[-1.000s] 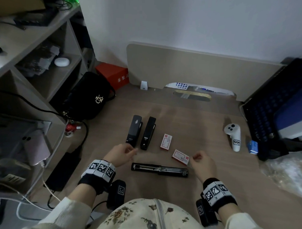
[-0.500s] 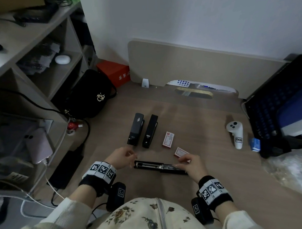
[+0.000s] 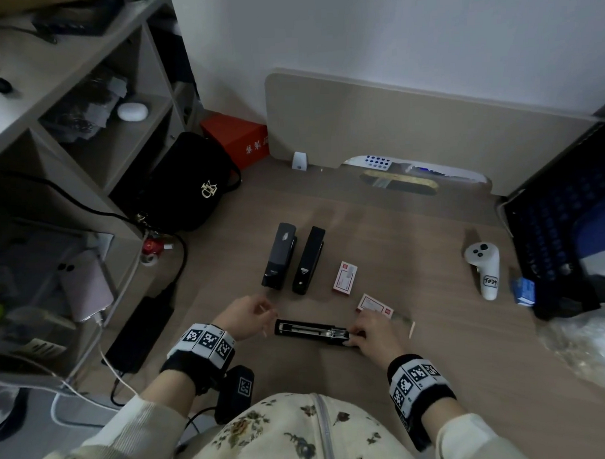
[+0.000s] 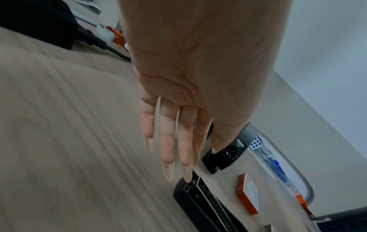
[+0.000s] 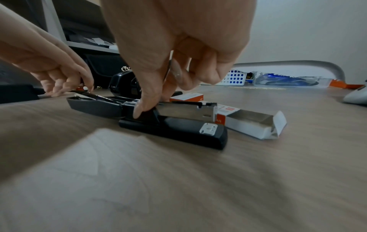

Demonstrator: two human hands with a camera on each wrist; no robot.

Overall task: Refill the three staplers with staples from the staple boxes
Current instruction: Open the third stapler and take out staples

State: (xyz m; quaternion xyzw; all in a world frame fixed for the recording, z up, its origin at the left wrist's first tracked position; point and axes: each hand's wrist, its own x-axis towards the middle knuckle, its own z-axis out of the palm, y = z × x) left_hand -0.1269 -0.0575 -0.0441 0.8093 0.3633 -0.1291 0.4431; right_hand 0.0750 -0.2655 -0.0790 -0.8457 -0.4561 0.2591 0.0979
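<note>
A black stapler (image 3: 308, 330) lies folded open flat on the wooden desk (image 3: 415, 246), its metal staple channel facing up (image 5: 184, 109). My right hand (image 3: 366, 333) pinches it at the hinge, thumb on the near side (image 5: 155, 102). My left hand (image 3: 252, 317) has straight fingers, and one fingertip touches the stapler's left end (image 4: 178, 172). Two shut black staplers (image 3: 278, 256) (image 3: 309, 260) lie side by side beyond. One red-and-white staple box (image 3: 345, 279) lies closed. A second one (image 3: 374, 305) lies by my right hand with its tray slid out (image 5: 252, 124).
A white controller (image 3: 484, 267) and a small blue box (image 3: 524, 290) lie at the right, before a dark keyboard (image 3: 561, 227). A black bag (image 3: 183, 189) and shelves (image 3: 84, 110) stand left. A black power brick (image 3: 140, 334) sits at the desk's left edge.
My right hand moved left from the staple box onto the open stapler's hinge. My left hand came down to the stapler's left end.
</note>
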